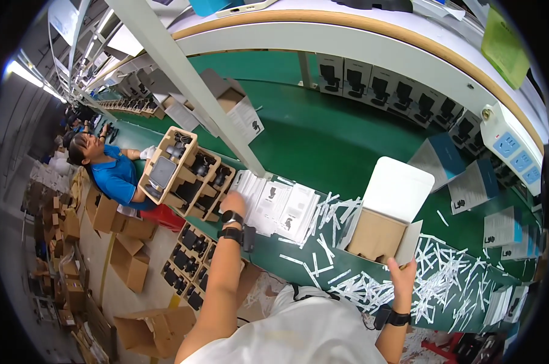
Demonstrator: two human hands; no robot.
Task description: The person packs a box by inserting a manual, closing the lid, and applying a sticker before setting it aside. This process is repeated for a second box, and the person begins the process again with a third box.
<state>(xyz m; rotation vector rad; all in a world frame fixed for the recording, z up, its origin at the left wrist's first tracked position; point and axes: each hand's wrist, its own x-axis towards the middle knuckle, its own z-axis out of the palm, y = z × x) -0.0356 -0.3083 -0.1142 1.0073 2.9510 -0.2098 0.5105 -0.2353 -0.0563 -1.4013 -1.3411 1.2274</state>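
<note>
Currently the step in hand appears to be box packing: the right hand (pixel 402 271), lower right of the frame, grips the near flap of the open carton (pixel 380 233) with its white lid raised. The left hand (pixel 232 203), at centre left, reaches toward the stack of leaflets (pixel 277 206) on the green conveyor belt (pixel 323 139); whether its fingers are closed cannot be determined. By judgement, the next move calls for lifting one leaflet and carrying it rightward to the carton. The leaflets lie just right of the left hand. White paper strips (pixel 444 273) litter the belt around the carton.
</note>
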